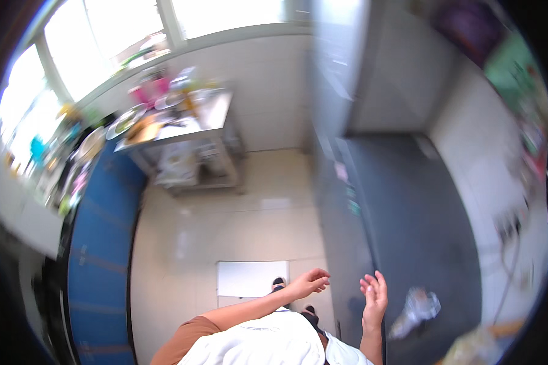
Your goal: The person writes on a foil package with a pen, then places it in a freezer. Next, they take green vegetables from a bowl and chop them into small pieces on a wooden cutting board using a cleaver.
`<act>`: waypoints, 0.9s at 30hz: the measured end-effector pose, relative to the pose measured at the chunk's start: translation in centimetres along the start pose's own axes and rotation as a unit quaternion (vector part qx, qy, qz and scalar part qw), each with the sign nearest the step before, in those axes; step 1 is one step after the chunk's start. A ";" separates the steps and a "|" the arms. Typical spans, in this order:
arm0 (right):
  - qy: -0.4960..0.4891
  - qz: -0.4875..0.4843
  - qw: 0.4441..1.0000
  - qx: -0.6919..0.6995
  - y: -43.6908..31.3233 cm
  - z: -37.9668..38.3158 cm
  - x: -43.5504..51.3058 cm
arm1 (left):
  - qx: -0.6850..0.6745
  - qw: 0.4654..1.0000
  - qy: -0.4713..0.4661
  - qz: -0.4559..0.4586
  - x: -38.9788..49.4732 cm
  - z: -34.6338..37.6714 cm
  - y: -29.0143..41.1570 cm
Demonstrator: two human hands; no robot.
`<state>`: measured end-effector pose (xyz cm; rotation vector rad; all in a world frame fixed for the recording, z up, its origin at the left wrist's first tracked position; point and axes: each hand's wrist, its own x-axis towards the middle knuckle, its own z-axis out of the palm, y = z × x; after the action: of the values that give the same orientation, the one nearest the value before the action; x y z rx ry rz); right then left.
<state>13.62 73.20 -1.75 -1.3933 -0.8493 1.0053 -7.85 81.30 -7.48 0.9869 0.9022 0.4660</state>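
Observation:
My left hand (311, 282) is held out before my body, its fingers loosely bent with nothing in them. To its right, my right hand (375, 296) is raised beside the front edge of a dark countertop (420, 219), fingers apart and holding nothing. Whether it touches the edge I cannot tell. On the countertop near that hand lies a clear plastic bag (422, 303) with something pale inside, too blurred to name. A white apron (265, 340) covers my front.
A metal side table (217, 114) under the windows bears plates, pink containers and a wooden board. Blue cabinet doors (102, 246) run along the left. A tall metal-sided appliance (335, 59) rises at the back right. A white tile or mat (244, 278) lies on the floor.

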 end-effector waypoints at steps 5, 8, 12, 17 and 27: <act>-0.176 0.215 0.947 0.162 2.9 17.6 4.6 | 0.251 0.802 0.459 0.288 -6.9 -10.3 3.7; -0.311 0.297 0.884 0.184 4.3 31.3 3.2 | 0.284 0.734 0.492 0.372 -10.0 -15.2 4.7; -0.474 0.394 0.754 0.226 3.0 46.8 -1.0 | 0.446 0.627 0.584 0.259 -15.4 -29.6 3.7; -0.636 0.256 0.713 0.146 0.0 60.7 -1.4 | 0.241 0.520 0.815 0.089 -28.7 -48.6 -1.0; -0.539 0.043 0.828 -0.152 8.6 83.4 13.9 | -0.032 0.639 0.765 0.073 -29.9 -62.1 -6.8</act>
<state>-59.16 116.52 -9.13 -1.0337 -1.8436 1.8311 -76.22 88.76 -15.59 0.3751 2.2932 1.5706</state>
